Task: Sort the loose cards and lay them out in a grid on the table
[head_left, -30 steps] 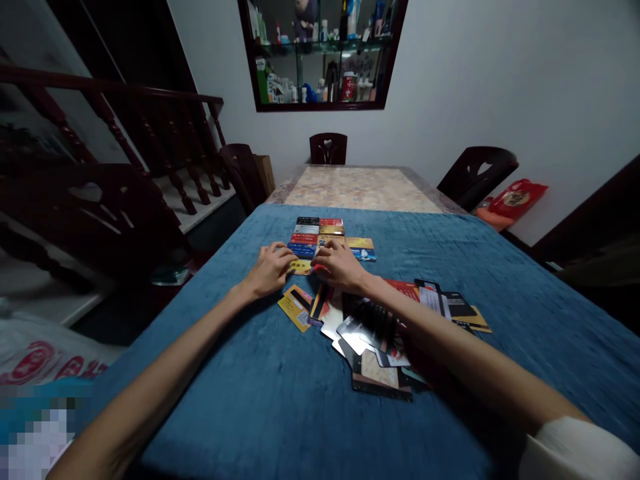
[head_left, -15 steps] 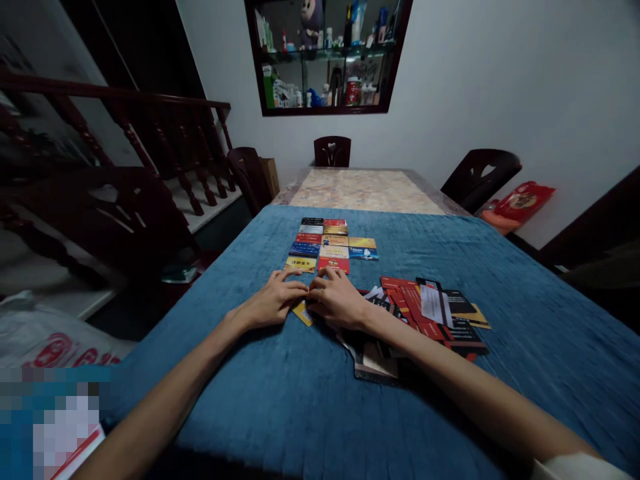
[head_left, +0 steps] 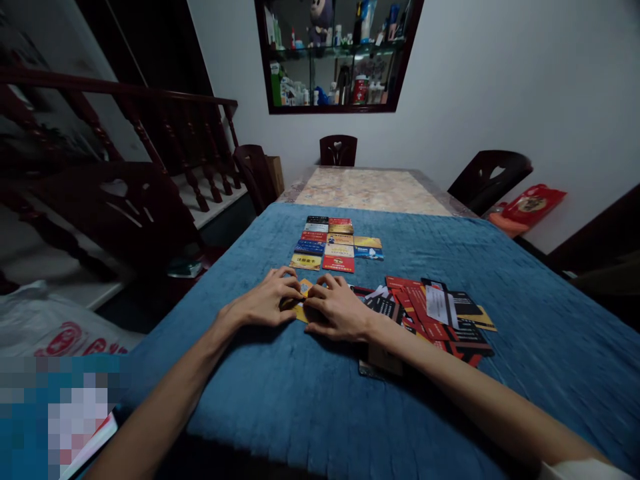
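My left hand [head_left: 265, 303] and my right hand [head_left: 340, 310] rest side by side on the blue tablecloth [head_left: 280, 393], fingertips meeting over a yellow card [head_left: 301, 311] that both pinch at its edges. Beyond them lies a neat grid of cards [head_left: 334, 244] in red, blue, yellow and black. To the right of my right hand spreads a loose pile of cards [head_left: 430, 313], red, black and white, partly hidden under my right forearm.
The far half of the table shows a bare marble top [head_left: 370, 190]. Dark wooden chairs [head_left: 339, 149] stand around it, one at the right [head_left: 493, 179]. A stair railing [head_left: 150, 127] runs along the left, a wall cabinet [head_left: 337, 53] hangs behind, and a red bag [head_left: 533, 203] sits at right.
Both hands have drawn back from the card grid toward me and come together on a yellow card near the loose pile. The view has shifted slightly.
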A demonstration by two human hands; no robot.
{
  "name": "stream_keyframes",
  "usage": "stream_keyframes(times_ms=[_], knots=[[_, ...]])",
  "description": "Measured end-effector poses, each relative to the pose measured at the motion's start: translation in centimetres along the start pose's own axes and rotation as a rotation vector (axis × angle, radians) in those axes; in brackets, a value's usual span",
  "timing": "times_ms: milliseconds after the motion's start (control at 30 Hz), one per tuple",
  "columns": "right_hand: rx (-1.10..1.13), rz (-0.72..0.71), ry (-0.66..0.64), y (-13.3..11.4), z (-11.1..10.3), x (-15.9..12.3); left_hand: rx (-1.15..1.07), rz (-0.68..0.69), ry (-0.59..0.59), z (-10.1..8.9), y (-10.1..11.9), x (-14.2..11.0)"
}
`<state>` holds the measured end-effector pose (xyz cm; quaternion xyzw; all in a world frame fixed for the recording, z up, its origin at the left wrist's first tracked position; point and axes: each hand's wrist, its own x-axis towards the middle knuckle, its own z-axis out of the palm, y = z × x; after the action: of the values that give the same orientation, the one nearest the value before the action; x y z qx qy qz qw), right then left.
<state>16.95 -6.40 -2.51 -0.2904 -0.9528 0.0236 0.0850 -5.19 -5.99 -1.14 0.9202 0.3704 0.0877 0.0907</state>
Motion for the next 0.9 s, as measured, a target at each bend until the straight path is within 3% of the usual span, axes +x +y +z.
stream_keyframes(times_ms=[367, 633, 900], knots=[[-0.014, 0.013, -0.047, -0.2, -0.4, -0.1, -0.098, -0.061, -0.103, -0.2, -0.1, -0.3], [-0.010, -0.018, -0.062, -0.5, -1.1, -0.3, -0.092, -0.083, -0.170, -1.4, 0.4, -0.6], [0.008, -0.095, 0.078, -0.6, -0.2, -0.1, -0.211, -0.040, -0.132, -2.1, -1.1, -1.2]])
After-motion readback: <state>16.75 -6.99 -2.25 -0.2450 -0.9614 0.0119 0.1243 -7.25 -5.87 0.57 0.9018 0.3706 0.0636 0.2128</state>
